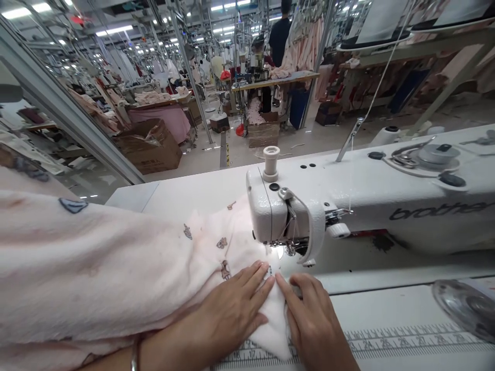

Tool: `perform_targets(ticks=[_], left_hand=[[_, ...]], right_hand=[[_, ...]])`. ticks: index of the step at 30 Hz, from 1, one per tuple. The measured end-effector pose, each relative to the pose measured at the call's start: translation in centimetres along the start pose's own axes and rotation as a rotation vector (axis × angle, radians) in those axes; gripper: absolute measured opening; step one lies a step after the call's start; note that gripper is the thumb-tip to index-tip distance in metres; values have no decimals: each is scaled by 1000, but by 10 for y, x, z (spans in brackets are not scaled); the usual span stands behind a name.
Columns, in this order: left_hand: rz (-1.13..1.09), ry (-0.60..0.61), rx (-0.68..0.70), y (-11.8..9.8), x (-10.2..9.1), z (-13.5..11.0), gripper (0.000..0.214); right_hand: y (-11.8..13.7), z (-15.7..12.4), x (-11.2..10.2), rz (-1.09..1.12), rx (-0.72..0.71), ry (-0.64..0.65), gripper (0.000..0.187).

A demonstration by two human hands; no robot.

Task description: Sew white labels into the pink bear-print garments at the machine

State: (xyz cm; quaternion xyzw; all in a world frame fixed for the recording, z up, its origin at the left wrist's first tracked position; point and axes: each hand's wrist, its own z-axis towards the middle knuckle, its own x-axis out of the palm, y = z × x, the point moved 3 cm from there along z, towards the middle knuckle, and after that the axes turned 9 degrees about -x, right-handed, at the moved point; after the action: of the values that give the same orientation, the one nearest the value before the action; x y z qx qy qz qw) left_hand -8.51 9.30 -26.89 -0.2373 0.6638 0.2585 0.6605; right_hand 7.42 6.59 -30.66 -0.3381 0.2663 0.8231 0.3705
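Observation:
Pale pink plush fabric (116,263) with small printed figures spreads over the left of the sewing machine table and runs under the head of a white sewing machine (282,206). My left hand (235,299) lies flat on it, fingers stretched toward the lit needle area. Just right of that, my right hand (311,314) holds the fabric's near edge, its index finger extended on the cloth and the other fingers curled. The right thumb is mostly hidden. Both sets of fingertips are close together, just in front of the presser foot, which is hard to make out.
A ruler strip (371,342) runs along the table's front edge, with a clear, round-ended object (464,309) at right. Thread rises from the machine's thread post (350,139). Beyond stand a cardboard box (150,147), another sewing table (276,81) and a person in dark clothes (279,41).

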Motion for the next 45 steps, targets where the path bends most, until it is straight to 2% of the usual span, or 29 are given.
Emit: perform_targets(ticks=[5, 19, 25, 30, 34, 40, 45], left_hand=[[-66, 24, -54, 8, -1, 5, 52], [-101, 86, -155, 19, 1, 11, 52], [-101, 89, -144, 20, 3, 10, 50], [-86, 95, -123, 21, -1, 13, 49], [-100, 111, -106, 22, -5, 15, 48], [-117, 99, -125, 35, -6, 23, 45], [-124, 102, -167, 44, -1, 27, 47]], right_hand=[[-10, 15, 1, -63, -94, 117, 39], [-15, 18, 14, -102, -55, 83, 46], [-17, 15, 17, -95, -48, 103, 49], [-17, 14, 14, -60, 20, 112, 55], [-16, 16, 11, -77, 13, 106, 56], [-19, 19, 11, -150, 27, 136, 57], [-19, 15, 12, -98, 42, 179, 63]])
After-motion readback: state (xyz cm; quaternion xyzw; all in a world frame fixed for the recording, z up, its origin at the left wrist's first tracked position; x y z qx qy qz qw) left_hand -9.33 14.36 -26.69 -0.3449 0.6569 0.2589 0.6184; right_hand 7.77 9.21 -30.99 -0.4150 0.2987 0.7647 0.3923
